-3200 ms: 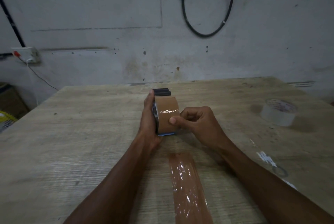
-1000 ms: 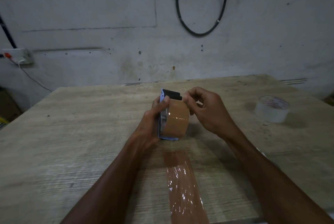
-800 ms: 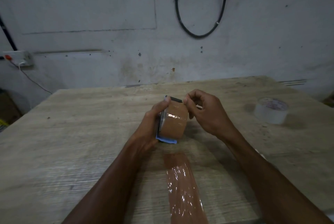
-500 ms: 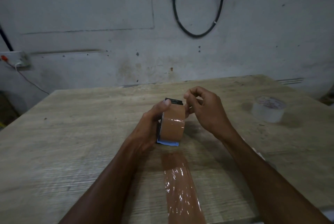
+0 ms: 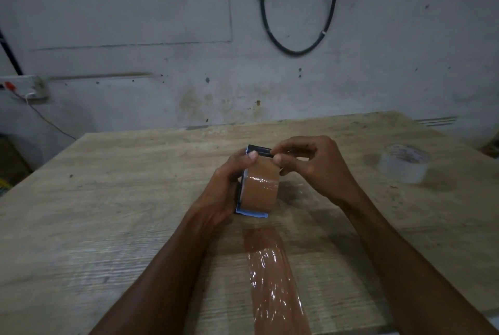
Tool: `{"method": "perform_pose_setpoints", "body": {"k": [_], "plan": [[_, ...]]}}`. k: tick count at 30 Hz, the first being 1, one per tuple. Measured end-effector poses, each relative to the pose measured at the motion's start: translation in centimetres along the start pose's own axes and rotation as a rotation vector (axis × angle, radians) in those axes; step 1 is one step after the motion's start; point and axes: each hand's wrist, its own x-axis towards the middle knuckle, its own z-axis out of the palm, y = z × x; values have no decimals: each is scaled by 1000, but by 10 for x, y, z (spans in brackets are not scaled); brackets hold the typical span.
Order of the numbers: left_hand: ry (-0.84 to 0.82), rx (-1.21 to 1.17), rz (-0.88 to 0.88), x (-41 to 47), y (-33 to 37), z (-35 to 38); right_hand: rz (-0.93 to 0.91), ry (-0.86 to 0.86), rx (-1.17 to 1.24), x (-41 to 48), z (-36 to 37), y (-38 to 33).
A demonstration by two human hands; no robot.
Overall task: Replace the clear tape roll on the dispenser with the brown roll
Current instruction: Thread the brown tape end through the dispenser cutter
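The brown tape roll [image 5: 260, 191] sits in the blue-edged dispenser [image 5: 252, 214], which stands on the wooden table [image 5: 108, 213] in the middle. My left hand [image 5: 226, 188] grips the dispenser from its left side, thumb on top of the roll. My right hand [image 5: 310, 164] pinches the tape's end between thumb and forefinger at the dispenser's black top edge [image 5: 259, 150]. The clear tape roll [image 5: 403, 163] lies flat on the table at the right, apart from both hands.
A strip of brown tape [image 5: 272, 275] is stuck to the table, running from below the dispenser toward the near edge. A grey wall stands behind the table, with a black cable loop [image 5: 294, 48] and a socket [image 5: 24, 87] at the left.
My right hand rose from the roll's front face to the dispenser's top edge and now pinches there. The left hand kept its hold and tilted the dispenser slightly.
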Motion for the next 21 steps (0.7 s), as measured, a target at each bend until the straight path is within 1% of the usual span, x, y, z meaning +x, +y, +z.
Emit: {"method": "perform_pose_setpoints", "body": {"k": [4, 7, 14, 18, 21], "plan": [[5, 3, 3, 1, 0, 0, 46, 4, 34, 1, -1, 1], [-1, 5, 4, 1, 0, 0, 44, 11, 41, 1, -1, 1], [-7, 8, 8, 1, 0, 0, -84, 0, -94, 0, 0, -1], [-11, 10, 13, 2, -1, -1, -101, -36, -164, 1, -1, 2], [-19, 17, 22, 3, -3, -3, -75, -39, -194, 0, 0, 4]]}}
